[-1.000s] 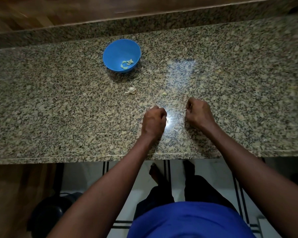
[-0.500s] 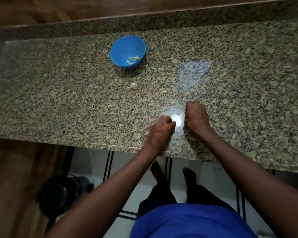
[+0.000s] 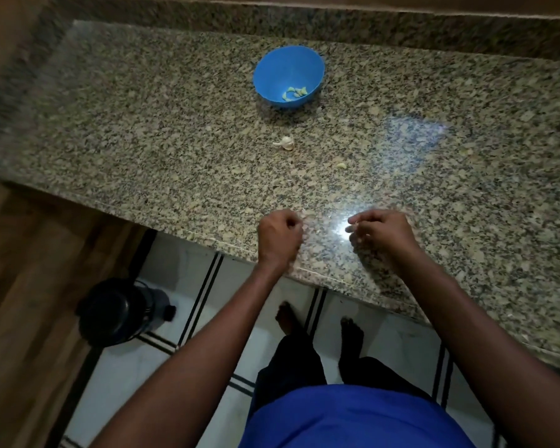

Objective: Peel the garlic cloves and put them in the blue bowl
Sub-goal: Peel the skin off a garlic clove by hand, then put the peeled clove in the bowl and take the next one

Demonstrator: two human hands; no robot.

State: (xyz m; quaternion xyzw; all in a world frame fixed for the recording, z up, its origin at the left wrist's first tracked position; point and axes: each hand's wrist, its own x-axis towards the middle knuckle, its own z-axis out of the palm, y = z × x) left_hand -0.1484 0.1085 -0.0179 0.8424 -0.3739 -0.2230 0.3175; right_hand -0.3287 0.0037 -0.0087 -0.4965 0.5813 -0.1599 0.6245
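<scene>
The blue bowl stands at the back of the granite counter with a few peeled garlic cloves in its bottom. A pale garlic piece with skin lies in front of the bowl, and a small pale bit lies to its right. My left hand is curled into a fist above the counter's front edge, and nothing shows in it. A hand's width to the right, my right hand pinches a small pale garlic clove at its fingertips.
The counter's front edge runs diagonally just under my hands. A raised granite back ledge borders the counter. On the tiled floor at the lower left stands a black container, beside wooden cabinet fronts. My bare feet are below the edge.
My hands were close together and have drawn apart, the left one back toward the counter's edge. The view has shifted, so the bowl now appears further right.
</scene>
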